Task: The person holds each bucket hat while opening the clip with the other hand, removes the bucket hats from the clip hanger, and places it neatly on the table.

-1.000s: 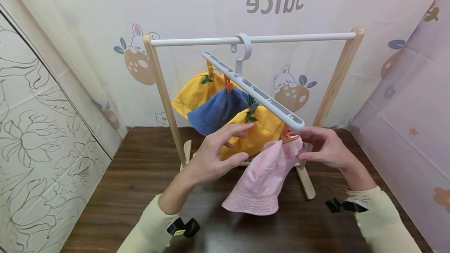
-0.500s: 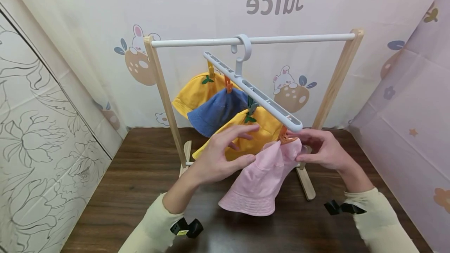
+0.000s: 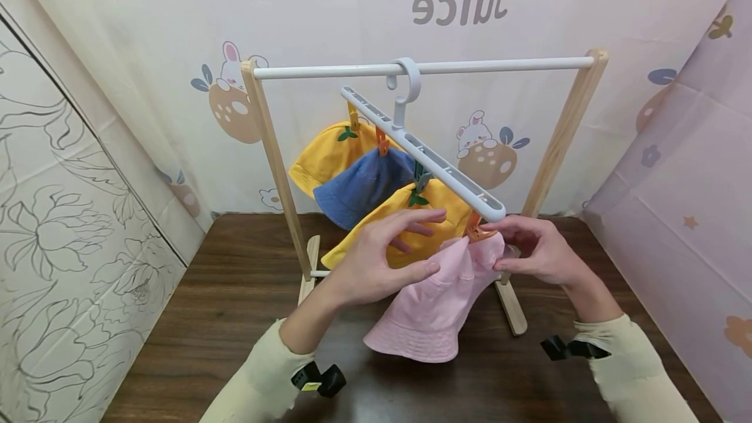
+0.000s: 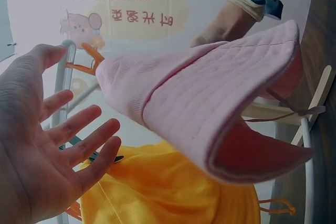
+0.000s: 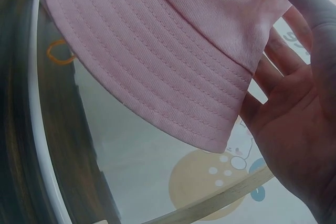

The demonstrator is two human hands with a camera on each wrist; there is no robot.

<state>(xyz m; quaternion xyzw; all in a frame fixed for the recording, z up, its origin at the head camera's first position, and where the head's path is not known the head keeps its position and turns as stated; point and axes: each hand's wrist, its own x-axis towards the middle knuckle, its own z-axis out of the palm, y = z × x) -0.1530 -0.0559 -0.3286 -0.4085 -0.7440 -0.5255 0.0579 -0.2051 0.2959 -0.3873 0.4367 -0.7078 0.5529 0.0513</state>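
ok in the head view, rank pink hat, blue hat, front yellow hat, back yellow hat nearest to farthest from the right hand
1. Pink hat, at the right hand, near the front
2. Front yellow hat, left of and behind it
3. Blue hat, farther left and back
4. Back yellow hat, farthest left and back

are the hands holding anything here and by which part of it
The right hand seems to pinch the pink hat by the side of its crown, near its orange clip; the left hand holds nothing.
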